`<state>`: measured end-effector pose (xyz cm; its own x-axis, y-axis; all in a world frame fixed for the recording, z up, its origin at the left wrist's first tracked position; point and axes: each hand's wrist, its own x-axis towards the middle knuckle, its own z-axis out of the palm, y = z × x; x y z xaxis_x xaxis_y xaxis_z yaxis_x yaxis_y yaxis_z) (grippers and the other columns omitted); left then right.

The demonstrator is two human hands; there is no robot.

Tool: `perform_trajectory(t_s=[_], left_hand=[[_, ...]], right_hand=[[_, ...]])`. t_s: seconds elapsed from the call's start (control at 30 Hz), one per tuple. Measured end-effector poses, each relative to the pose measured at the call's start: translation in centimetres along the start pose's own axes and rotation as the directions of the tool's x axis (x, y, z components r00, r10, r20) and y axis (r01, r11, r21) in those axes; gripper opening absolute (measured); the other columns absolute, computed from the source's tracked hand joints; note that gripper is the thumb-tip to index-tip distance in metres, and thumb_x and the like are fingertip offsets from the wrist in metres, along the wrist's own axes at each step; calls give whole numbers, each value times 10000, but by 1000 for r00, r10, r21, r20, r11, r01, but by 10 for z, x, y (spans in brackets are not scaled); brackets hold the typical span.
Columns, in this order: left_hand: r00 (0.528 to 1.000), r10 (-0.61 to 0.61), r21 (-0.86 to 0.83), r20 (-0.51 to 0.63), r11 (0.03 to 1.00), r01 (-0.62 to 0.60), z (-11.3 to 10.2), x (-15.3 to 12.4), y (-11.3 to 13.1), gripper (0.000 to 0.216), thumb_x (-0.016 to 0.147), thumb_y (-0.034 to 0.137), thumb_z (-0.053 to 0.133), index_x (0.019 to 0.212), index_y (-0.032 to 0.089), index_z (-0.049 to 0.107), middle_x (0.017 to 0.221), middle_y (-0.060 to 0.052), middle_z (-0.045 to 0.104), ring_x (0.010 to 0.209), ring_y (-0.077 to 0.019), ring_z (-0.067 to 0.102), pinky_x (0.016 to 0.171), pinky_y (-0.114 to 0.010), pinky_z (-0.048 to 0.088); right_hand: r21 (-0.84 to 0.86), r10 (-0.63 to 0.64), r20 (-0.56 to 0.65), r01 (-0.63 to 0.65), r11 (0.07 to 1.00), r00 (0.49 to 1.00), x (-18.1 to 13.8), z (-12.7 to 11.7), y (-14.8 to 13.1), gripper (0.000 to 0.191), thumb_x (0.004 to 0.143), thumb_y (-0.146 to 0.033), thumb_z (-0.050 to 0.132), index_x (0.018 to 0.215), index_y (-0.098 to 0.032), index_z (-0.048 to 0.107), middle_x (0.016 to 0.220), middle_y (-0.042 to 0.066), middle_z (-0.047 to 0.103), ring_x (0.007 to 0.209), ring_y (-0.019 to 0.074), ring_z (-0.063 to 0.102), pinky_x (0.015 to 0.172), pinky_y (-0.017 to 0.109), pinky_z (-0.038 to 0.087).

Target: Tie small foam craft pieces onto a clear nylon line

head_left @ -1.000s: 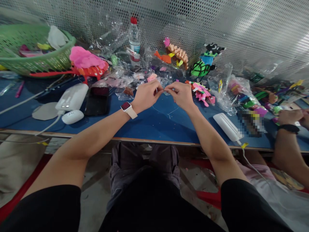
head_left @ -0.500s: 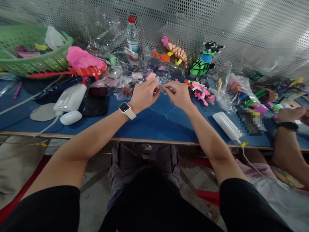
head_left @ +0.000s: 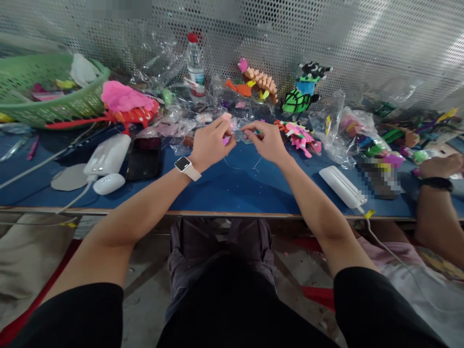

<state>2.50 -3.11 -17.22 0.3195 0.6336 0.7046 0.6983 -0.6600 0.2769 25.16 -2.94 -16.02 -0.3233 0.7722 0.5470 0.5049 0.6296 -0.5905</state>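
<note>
Both my hands are raised over the blue table [head_left: 232, 186], fingertips almost meeting at its middle. My left hand [head_left: 209, 143], with a white watch [head_left: 183, 164] on the wrist, is closed in a pinch on a small pink piece [head_left: 226, 140]. My right hand [head_left: 264, 140] is pinched too, on something tiny I cannot make out. A thin pale thread [head_left: 242, 167] lies on the table just under them. Crumpled clear plastic bags [head_left: 188, 121] and small foam pieces lie right behind my hands.
A green basket [head_left: 50, 92], a pink and red foam toy [head_left: 126, 104], a black phone [head_left: 144, 151], a white power bank [head_left: 108, 154] and earbud case [head_left: 108, 183] lie left. A bottle [head_left: 195, 65] and foam animals [head_left: 282, 89] stand behind. Another person's arm [head_left: 435, 193] rests at right.
My hands stayed pinched together and drew slightly apart; the view shifted a little, so everything sits slightly lower in the frame.
</note>
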Motion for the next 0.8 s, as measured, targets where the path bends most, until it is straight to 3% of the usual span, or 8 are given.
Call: perform_trajectory(t_s=[0.33, 0.53, 0.67, 0.8], left_hand=[[996, 15, 47, 92, 999, -19, 0, 2, -7, 327, 1061, 357, 586, 760, 229, 608, 786, -85, 674, 786, -252, 663, 742, -387, 479], [1000, -27, 73, 8, 997, 27, 8, 3, -27, 339, 1086, 376, 544, 784, 236, 608, 766, -81, 663, 740, -240, 634, 701, -373, 439], [995, -94, 11, -31, 995, 94, 10, 5, -40, 316, 1092, 381, 560, 806, 251, 600, 777, -79, 646, 800, -250, 654, 715, -370, 443], [994, -106, 12, -29, 994, 106, 10, 6, -43, 304, 1075, 367, 576, 794, 253, 599, 788, -83, 654, 780, -247, 650, 712, -374, 451]], right_hand=[[-44, -39, -21, 38, 998, 999, 2, -2, 7, 266, 1092, -474, 671, 1062, -240, 794, 964, 61, 780, 842, 210, 706, 721, 337, 535], [62, 57, -28, -56, 997, 998, 7, -9, 30, 479, 1020, -744, 696, 1143, -284, 749, 856, 26, 729, 670, 187, 626, 635, 344, 535], [201, 92, 84, -107, 974, 992, 10, -9, 41, 651, 935, -917, 654, 1061, -283, 734, 764, 15, 692, 581, 170, 590, 585, 361, 548], [242, 117, 76, -132, 961, 990, 11, -10, 41, 708, 869, -968, 679, 977, -271, 740, 736, 9, 684, 520, 147, 551, 538, 357, 537]])
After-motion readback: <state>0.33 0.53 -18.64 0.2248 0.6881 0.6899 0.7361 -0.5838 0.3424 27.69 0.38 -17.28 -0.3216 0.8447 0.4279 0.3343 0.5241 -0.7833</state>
